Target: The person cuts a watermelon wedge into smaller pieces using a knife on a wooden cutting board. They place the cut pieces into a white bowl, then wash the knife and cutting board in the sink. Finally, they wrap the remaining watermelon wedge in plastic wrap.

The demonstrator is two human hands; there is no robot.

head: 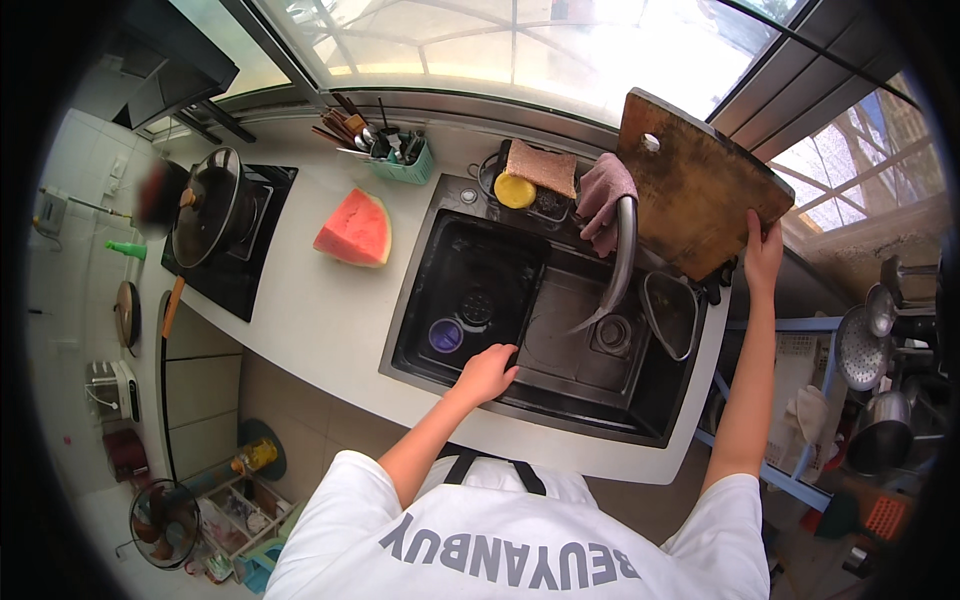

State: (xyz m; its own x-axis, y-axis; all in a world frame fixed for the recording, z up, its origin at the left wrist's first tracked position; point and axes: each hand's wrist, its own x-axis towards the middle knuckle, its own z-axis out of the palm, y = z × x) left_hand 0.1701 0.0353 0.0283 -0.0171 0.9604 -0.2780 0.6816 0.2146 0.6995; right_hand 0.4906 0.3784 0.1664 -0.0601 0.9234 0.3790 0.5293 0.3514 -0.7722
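Note:
My right hand (763, 251) grips the edge of a dark-stained wooden cutting board (690, 187), which stands tilted behind the sink's right end. My left hand (487, 375) is over the sink's front edge, its fingers at the rim of a black basin (420, 300) set in the left part of the sink (577, 330); whether they grip the rim I cannot tell. A round purple item (445, 335) lies in that basin. Water runs from the curved faucet (624, 255), over which a pink cloth (606, 195) hangs. A cut wedge of watermelon (355, 231) rests on the counter left of the sink.
Behind the sink a rack holds a sponge cloth (541, 169) and a yellow scrubber (514, 190). A triangular strainer (670, 315) sits at the sink's right. Farther left are a green utensil basket (405, 161) and a lidded pan (210, 210) on the stove. Ladles hang right.

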